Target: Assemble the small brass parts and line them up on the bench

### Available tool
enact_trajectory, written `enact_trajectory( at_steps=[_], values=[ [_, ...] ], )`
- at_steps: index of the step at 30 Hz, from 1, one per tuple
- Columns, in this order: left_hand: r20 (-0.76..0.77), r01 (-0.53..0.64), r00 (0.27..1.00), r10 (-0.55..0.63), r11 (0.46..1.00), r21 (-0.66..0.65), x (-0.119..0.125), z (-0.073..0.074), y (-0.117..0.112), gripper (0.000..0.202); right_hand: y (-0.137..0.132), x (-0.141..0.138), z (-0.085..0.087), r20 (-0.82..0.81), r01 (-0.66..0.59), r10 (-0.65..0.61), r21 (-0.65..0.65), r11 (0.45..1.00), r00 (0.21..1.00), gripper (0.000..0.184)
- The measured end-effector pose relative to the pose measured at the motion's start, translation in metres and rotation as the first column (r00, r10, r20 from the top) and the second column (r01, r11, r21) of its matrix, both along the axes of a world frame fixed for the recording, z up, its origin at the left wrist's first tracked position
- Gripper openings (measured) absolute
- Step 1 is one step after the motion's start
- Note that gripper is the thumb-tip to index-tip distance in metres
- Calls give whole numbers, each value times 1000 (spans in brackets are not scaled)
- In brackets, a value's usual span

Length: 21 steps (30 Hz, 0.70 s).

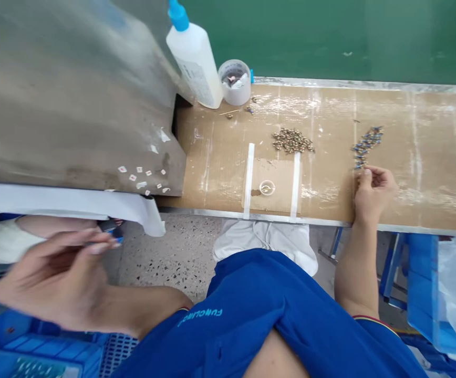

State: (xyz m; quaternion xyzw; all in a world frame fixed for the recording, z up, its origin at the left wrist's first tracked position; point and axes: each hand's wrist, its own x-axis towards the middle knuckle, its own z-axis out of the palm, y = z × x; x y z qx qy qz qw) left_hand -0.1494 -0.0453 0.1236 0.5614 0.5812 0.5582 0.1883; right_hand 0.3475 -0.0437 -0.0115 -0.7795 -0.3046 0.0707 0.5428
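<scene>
blue parts (366, 147): lying in a loose strip on the surface (428, 173) | right hand (373, 193): curling just beside them | left hand (52, 275): pinching something too blurred to tell

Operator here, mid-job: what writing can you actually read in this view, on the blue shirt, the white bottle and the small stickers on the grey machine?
"FUNCLING", roughly, in light-blue letters on the blue shirt; the end of the word is unclear.
Label on the white plastic bottle: printed, but too small and blurred to read.
Small white stickers on the grey metal machine: red marks only, too small to read.
</scene>
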Motion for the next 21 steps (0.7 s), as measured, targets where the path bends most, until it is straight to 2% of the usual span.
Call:
enact_trajectory(
  at_steps=[1, 2, 3, 5, 6, 10, 12, 15, 17, 19, 21],
  values=[
    [14, -13, 1000, 12, 998, 54, 10, -4, -7, 25, 1, -1, 1, -1, 17, -17, 2, 1000, 1000, 7],
    [27, 91, 995, -91, 996, -5, 21, -10, -11, 23, 2, -3, 1, 3, 34, -34, 6, 999, 999, 5],
    [102, 277, 958, -267, 954, -111, 34, -18, -10, 18, 3, -4, 1, 7, 46, -46, 12, 999, 999, 4],
    [329, 541, 823, -463, 816, -204, 59, -40, 1, 14, 5, -5, 3, 1, 59, -59, 26, 998, 998, 5],
    [404, 628, 755, -516, 747, -219, 70, -52, 9, 18, 5, -6, 4, -9, 58, -57, 33, 998, 998, 6],
    [611, 707, 658, -440, 641, -299, 105, -93, 36, 35, -4, -14, 12, -74, -20, 21, 19, 1000, 997, 15],
    [664, 753, 612, -430, 572, -324, 116, -105, 41, 39, -12, -28, 18, -89, -93, 94, 21, 995, 992, 23],
    [711, 819, 535, -456, 488, -303, 128, -114, 42, 39, -23, -62, 26, -89, -256, 258, 27, 966, 962, 30],
    [695, 834, 518, -498, 475, -280, 133, -117, 43, 37, -24, -89, 29, -137, -417, 416, 16, 909, 899, 31],
    [631, 832, 528, -569, 497, -249, 138, -118, 44, 35, -21, -112, 29, -206, -564, 554, 11, 826, 807, 31],
    [531, 823, 551, -644, 524, -218, 142, -118, 45, 34, -15, -129, 29, -241, -659, 641, 11, 752, 729, 30]
  ],
)
